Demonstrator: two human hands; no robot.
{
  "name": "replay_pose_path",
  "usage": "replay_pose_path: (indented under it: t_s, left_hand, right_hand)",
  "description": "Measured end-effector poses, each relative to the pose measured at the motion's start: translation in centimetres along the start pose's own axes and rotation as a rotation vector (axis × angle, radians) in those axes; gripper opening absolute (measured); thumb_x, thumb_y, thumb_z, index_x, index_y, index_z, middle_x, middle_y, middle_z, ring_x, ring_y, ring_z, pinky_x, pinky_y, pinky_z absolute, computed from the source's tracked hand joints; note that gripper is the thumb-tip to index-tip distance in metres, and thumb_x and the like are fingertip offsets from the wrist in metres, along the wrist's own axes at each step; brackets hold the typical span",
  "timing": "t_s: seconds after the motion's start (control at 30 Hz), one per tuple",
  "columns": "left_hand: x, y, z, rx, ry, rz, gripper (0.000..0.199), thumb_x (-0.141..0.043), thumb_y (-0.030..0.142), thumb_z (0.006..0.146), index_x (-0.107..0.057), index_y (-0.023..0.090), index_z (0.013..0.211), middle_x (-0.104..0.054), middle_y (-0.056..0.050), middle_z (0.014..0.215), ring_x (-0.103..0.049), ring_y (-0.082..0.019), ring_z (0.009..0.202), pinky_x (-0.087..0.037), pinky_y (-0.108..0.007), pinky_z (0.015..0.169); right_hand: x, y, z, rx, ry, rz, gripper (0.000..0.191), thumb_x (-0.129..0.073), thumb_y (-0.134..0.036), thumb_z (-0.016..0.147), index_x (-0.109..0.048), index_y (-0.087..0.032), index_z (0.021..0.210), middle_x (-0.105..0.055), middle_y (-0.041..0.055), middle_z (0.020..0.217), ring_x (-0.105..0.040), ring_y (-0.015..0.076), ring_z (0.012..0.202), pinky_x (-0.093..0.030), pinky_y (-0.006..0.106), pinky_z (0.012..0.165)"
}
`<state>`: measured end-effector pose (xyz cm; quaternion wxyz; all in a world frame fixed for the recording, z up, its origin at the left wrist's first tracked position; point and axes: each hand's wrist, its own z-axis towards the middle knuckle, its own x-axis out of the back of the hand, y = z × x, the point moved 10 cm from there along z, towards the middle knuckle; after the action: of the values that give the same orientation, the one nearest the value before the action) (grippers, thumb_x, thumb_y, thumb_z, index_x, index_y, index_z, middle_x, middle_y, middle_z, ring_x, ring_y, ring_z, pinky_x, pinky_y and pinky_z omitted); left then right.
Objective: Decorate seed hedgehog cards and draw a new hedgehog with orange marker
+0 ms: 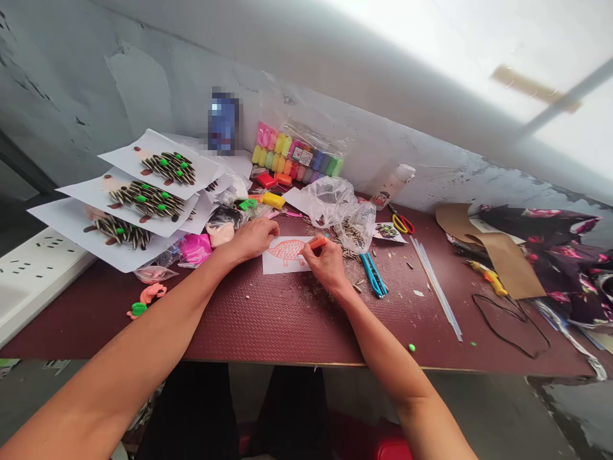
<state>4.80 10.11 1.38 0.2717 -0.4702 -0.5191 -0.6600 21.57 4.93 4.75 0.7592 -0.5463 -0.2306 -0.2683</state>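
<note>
A small white sheet of paper (274,266) lies on the dark red table, bearing an orange drawing of a rounded animal body filled with short strokes. My right hand (326,263) grips an orange marker (317,243), its tip down at the drawing's right side. At the paper's upper left edge rests my left hand (257,236), fingers loosely bent and holding nothing. Just beyond my right hand are a clear plastic bag (360,223) and loose sunflower seeds (348,237). A blue utility knife (373,276) lies right of that hand.
Stacked sheets with seed hedgehogs (165,167) stand at the left, beside a white power strip (29,281). Modelling clay packs (297,156) lean on the wall. Scissors (403,223), clear glue sticks (437,291) and a yellow glue gun (493,278) with its cord lie rightward.
</note>
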Motion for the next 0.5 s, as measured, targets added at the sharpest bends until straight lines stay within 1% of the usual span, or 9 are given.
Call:
replay_pose_path:
  t_s: [0.1, 0.27, 0.43, 0.5]
  left_hand:
    - [0.01, -0.01, 0.02, -0.006, 0.002, 0.009, 0.031, -0.048, 0.019, 0.087, -0.075, 0.021, 0.103, -0.073, -0.010, 0.110, -0.066, -0.027, 0.103, -0.050, -0.037, 0.086]
    - [-0.04, -0.01, 0.04, -0.005, -0.002, 0.013, 0.031, -0.048, 0.019, 0.087, -0.075, 0.021, 0.102, -0.073, -0.010, 0.110, -0.066, -0.027, 0.102, -0.050, -0.038, 0.086]
    - [0.04, 0.12, -0.05, 0.005, -0.008, 0.016, 0.032, -0.047, 0.018, 0.088, -0.075, 0.020, 0.103, -0.072, -0.011, 0.110, -0.066, -0.028, 0.103, -0.050, -0.039, 0.086]
    - [0.08, 0.19, -0.08, 0.006, -0.009, 0.024, 0.032, -0.048, 0.018, 0.088, -0.075, 0.020, 0.103, -0.072, -0.011, 0.110, -0.066, -0.029, 0.103, -0.050, -0.038, 0.086]
  right_hand:
    - [-0.13, 0.01, -0.05, -0.002, -0.006, 0.010, 0.022, -0.056, -0.032, 0.082, -0.054, -0.022, 0.063, -0.054, -0.0034, 0.055, -0.047, 0.0121, 0.052, -0.037, 0.024, 0.056]
    - [0.04, 0.02, -0.02, -0.009, 0.006, 0.003, 0.022, -0.055, -0.034, 0.080, -0.052, -0.023, 0.061, -0.054, -0.0026, 0.055, -0.048, 0.0125, 0.053, -0.037, 0.025, 0.056]
    - [-0.04, -0.12, -0.01, -0.016, -0.010, 0.029, 0.021, -0.053, -0.034, 0.078, -0.051, -0.023, 0.061, -0.052, -0.0027, 0.055, -0.046, 0.0123, 0.053, -0.036, 0.025, 0.056]
    - [0.29, -0.31, 0.06, -0.012, 0.004, 0.051, 0.022, -0.052, -0.035, 0.079, -0.050, -0.023, 0.061, -0.051, -0.0029, 0.055, -0.045, 0.0121, 0.053, -0.036, 0.025, 0.056]
